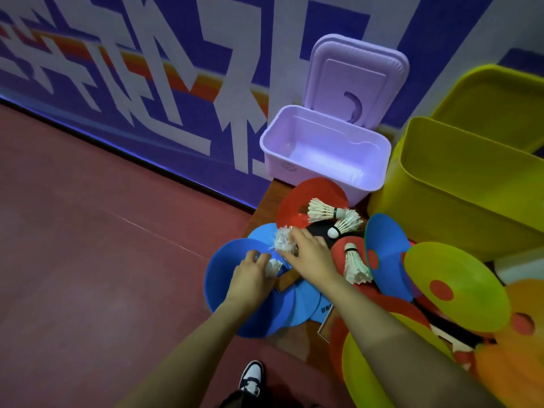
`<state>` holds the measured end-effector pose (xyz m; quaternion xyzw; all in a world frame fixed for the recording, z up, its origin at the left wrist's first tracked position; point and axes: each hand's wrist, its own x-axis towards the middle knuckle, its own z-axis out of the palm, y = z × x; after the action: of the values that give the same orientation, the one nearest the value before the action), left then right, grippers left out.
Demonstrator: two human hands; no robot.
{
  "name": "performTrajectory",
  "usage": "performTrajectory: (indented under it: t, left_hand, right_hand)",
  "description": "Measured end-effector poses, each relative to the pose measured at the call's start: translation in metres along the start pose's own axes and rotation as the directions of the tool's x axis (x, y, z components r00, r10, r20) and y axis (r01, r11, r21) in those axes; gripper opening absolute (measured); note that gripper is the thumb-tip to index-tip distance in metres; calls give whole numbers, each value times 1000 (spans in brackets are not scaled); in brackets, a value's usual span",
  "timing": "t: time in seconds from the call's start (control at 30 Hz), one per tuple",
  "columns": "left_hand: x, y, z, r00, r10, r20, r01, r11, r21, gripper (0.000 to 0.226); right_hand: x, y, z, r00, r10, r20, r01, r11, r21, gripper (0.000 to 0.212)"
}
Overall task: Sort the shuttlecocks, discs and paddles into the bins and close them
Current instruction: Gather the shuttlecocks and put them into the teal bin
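**Inspector:** Start with the biggest items. The yellow bin (459,184) stands open at the right edge of the frame, its lid tipped back behind it. The purple bin (321,160) sits upper centre, lid raised against the wall, nothing visible inside.

**Onlooker:** So nothing is sorted yet, by the look of it. And the discs?

**Inspector:** Heaped in the lower right half. Blue discs (235,290) lie under the hands, a red disc (312,195) just below the purple bin, a green disc (453,287) and an orange one (518,334) further right. I judge them thin, light and flexible; take them by the rim, or stack several and lift together.

**Onlooker:** I can just see a paddle (319,231) in there.

**Inspector:** Its dark face shows at frame centre, largely covered. Stiff and the heaviest item here, I would say; the handle is the place to grip, once it is uncovered.

**Onlooker:** And the shuttlecocks?

**Inspector:** Smallest and most fragile. Two lie centre right on the red disc (323,210), a third below them (356,266). Feathers crush easily, so hold them at the cork or cradle the skirt loosely.

**Onlooker:** The hands?

**Inspector:** The right hand (312,251) pinches a ragged shuttlecock (283,240) by its feathers. The left hand (250,275) curls round another shuttlecock (275,265). Both sit left of centre, over the blue discs.
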<state>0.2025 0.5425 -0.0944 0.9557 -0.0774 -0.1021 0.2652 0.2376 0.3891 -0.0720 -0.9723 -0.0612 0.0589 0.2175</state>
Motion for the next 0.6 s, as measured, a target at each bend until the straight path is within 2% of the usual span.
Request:
performTrajectory:
  t: [0.13, 0.27, 0.37, 0.5, 0.6]
  left_hand:
    - [-3, 2, -1, 993, 66, -100, -71, 996, -44, 41]
    - [-10, 15, -7, 978, 127, -166, -134, 991, -31, 46]
    - [-14, 33, -9, 958, 187, -215, -197, 980, -24, 50]
    - [-23, 68, -9, 926, 272, -263, -281, 960, 3, 50]
    - [-37, 109, -12, 868, 381, -319, -388, 921, 45, 42]
  right_hand:
    - [-16, 2, -7, 990, 60, -131, -41, 990, 138, 26]
    - [-35, 11, -23, 982, 81, -172, -46, 979, 198, 54]
    - [-53, 19, -41, 966, 120, -230, -81, 982, 172, 66]
    - [-93, 38, -66, 932, 117, -342, -66, 985, 157, 66]
    - [-135, 60, -87, 898, 142, -416, -62, 978, 200, 60]
